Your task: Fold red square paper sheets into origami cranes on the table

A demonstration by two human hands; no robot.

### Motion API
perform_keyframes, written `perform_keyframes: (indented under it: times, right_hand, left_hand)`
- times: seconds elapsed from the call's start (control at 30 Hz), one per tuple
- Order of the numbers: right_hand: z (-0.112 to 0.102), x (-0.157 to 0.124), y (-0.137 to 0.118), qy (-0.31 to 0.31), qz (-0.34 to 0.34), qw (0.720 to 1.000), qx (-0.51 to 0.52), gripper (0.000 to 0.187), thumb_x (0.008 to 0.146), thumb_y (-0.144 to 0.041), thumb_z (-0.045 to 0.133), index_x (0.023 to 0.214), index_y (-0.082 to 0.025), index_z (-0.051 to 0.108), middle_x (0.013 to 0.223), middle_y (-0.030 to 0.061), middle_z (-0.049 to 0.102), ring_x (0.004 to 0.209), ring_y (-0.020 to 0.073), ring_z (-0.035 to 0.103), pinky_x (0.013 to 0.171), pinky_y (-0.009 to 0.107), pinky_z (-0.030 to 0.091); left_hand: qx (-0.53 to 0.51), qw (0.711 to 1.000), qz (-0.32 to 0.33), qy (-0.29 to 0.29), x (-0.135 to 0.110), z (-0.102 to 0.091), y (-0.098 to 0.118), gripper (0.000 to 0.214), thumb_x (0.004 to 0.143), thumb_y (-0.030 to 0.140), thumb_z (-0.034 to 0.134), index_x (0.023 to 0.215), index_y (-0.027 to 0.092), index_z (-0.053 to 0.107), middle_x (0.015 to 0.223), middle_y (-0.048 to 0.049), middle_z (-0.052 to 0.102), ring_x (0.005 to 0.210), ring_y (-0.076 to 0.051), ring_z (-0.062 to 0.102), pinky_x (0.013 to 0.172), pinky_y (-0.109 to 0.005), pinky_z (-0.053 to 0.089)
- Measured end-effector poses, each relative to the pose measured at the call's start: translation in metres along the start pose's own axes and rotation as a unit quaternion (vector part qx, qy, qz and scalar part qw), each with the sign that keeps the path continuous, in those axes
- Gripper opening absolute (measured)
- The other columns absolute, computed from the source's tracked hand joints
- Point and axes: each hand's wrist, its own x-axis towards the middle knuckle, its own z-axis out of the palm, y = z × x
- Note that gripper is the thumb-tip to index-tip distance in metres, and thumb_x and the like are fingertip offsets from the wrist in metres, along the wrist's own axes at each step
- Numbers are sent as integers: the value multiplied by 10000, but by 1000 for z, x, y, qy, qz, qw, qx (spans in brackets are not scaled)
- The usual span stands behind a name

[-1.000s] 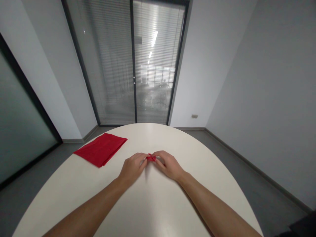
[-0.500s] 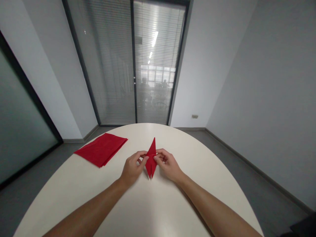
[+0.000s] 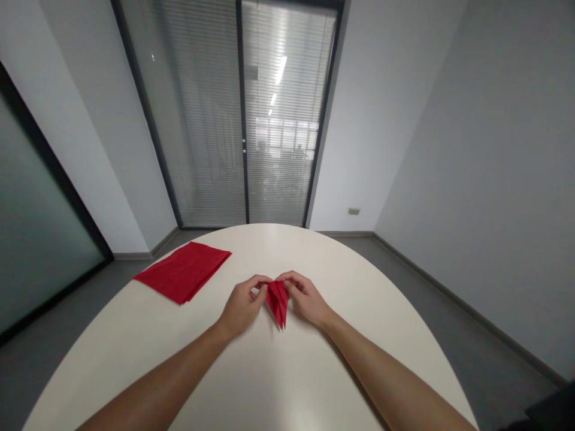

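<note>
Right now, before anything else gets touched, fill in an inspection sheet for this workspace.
Surface: pale table with a curved far edge.
Job's things: folded red piece between the hands, two points toward the person; whether they touch the table, I cannot tell.
Clutter: layered red sheets at the table's left, apart from both hands.
Left hand: fingertips pinching the piece's left side.
Right hand: fingertips pinching its right side.
Cables: nothing seen.
Surroundings: blinds ahead, small wall plate, dark object at lower right, too cut off to identify.
</note>
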Motion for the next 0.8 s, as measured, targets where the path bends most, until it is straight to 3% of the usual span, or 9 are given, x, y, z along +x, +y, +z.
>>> perform_keyframes:
  times: [0.13,0.43,0.6,0.7,0.8]
  right_hand:
    - [-1,0,-2,3,2,1000,-11,346,960,-503,527,1005,-194,674,866,35,661,805,182,583,776,318,474]
    - [3,1,9,-3,4,1000,13,255,902,-368,628,1083,-189,633,754,-21,583,657,128,518,636,263,412]
    - [5,-1,5,10,26,999,40,346,850,-313,657,1169,-207,572,857,-16,599,581,90,472,538,226,375]
    - [5,-2,4,14,37,999,31,347,875,-349,640,1186,-220,555,923,3,622,559,84,481,504,219,368]
    - [3,-1,3,17,16,1000,-7,328,903,-372,626,1187,-215,575,901,10,637,630,111,529,566,238,411]
  left_hand:
    - [4,1000,-2,-4,0,0,2,258,937,296,510,1060,183,706,903,-37,750,625,-131,632,546,-227,468]
    - [-21,1000,-14,-5,2,0,0,222,921,350,573,1008,189,699,906,-41,756,768,-169,693,632,-238,504]
    - [-8,999,-32,-6,2,0,-5,301,892,339,597,1141,190,679,867,-28,754,633,-144,652,565,-232,469]
    - [5,1000,-27,-15,2,1,-4,265,885,331,598,1082,192,710,889,-38,762,654,-148,655,562,-232,463]
    - [3,999,-33,-9,3,2,-3,235,862,316,619,1039,191,708,844,-31,760,627,-149,649,559,-236,468]
